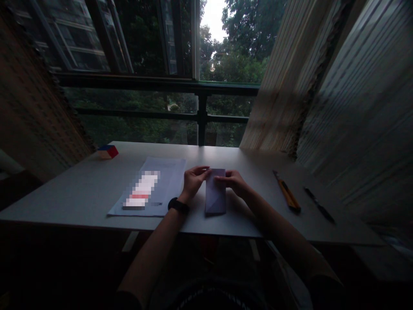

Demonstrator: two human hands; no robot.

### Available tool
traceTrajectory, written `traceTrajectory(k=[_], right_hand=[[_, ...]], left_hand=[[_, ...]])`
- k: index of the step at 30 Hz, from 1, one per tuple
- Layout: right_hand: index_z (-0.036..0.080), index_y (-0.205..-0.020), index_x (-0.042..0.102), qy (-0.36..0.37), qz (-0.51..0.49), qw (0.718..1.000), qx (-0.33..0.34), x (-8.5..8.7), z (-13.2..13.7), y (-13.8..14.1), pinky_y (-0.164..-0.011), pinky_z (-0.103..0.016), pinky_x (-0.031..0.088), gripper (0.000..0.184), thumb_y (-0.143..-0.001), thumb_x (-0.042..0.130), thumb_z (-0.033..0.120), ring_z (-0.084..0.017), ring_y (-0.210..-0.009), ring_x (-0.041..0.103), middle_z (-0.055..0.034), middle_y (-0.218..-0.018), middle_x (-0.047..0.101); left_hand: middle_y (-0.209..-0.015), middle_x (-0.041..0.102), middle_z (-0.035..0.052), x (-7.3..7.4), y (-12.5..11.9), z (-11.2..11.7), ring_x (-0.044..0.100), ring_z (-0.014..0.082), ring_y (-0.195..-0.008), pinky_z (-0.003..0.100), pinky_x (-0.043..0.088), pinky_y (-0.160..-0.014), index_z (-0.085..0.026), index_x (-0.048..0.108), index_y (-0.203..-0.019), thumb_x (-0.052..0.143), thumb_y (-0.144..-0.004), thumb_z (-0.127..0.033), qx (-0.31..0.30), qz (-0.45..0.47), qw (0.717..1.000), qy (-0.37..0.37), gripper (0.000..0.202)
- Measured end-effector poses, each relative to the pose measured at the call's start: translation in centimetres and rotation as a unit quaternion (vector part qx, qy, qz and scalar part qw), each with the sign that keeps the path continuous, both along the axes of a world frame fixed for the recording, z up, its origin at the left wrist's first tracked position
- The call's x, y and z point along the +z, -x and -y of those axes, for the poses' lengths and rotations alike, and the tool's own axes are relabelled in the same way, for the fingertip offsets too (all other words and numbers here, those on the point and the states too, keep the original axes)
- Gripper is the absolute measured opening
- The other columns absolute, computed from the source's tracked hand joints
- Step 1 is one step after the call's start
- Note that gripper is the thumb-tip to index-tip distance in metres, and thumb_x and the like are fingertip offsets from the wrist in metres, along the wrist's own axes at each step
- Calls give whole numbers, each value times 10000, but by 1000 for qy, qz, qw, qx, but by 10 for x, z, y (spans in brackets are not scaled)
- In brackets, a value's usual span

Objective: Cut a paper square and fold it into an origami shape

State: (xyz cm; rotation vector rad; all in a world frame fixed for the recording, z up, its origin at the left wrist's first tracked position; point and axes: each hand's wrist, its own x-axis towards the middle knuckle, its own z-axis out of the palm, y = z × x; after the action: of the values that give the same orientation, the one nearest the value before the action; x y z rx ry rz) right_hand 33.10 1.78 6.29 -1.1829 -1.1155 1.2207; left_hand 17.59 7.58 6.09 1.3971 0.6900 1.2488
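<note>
Both hands, left hand (193,180) and right hand (235,181), pinch the far corners of the folded paper (215,199), which lies flat on the surface (80,193) before the person. Judged light, thin, easily creased (probably slides too), so edges and corners suit holding.

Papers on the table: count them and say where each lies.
2. A folded paper lies centrally, its far end held by the left hand and right hand; a flat sheet lies left of it. More may lie beneath.

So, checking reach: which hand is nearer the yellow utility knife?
Right. The right hand rests on the folded paper, left of the knife; the left hand is farther left.
</note>
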Motion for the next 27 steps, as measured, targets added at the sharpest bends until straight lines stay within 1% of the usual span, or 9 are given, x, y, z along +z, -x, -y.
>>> traceTrajectory(k=[9,13,16,20,22,27], right_hand=[[98,-720,681,4,3,1000,-7,2,1,2,-522,-245,425,366,-495,774,371,-127,-537,561,-45,-626,630],[90,-710,677,3,7,1000,-8,2,2,1,-508,-241,417,367,-498,772,375,-123,-527,547,-45,-605,618],[84,-699,674,3,6,1000,-3,2,2,1,-497,-235,406,365,-504,768,378,-117,-516,537,-43,-595,610],[87,-721,678,6,-1,1000,-1,1,1,0,-519,-244,418,375,-500,770,376,-120,-529,546,-47,-615,620],[86,-727,680,9,-2,1000,0,1,1,0,-524,-245,418,381,-497,773,375,-118,-527,545,-47,-615,621],[93,-718,678,9,-8,1000,-5,3,2,2,-513,-237,400,384,-512,762,406,-107,-505,531,-31,-595,608]], left_hand=[[-715,681,62,-1,1,-1,623,162,-627,262,509,-560,-136,682,-872,739,-569,-353,-10,-8,1000,0,377],[-721,684,67,0,1,0,628,171,-637,271,514,-568,-135,689,-821,744,-557,-359,-4,-9,1000,-2,351],[-711,682,66,-1,0,-1,622,165,-620,266,510,-558,-135,693,-797,732,-572,-366,5,-16,1000,-14,325],[-715,680,67,-4,0,-2,615,157,-619,248,494,-547,-140,691,-873,715,-601,-358,-1,-36,998,-42,349],[-739,683,76,-6,0,-3,616,160,-635,244,489,-549,-141,693,-879,714,-603,-354,-1,-44,998,-48,349],[-750,685,79,-5,-1,-3,615,157,-631,248,494,-555,-134,700,-834,725,-585,-359,6,-27,999,-23,337]])
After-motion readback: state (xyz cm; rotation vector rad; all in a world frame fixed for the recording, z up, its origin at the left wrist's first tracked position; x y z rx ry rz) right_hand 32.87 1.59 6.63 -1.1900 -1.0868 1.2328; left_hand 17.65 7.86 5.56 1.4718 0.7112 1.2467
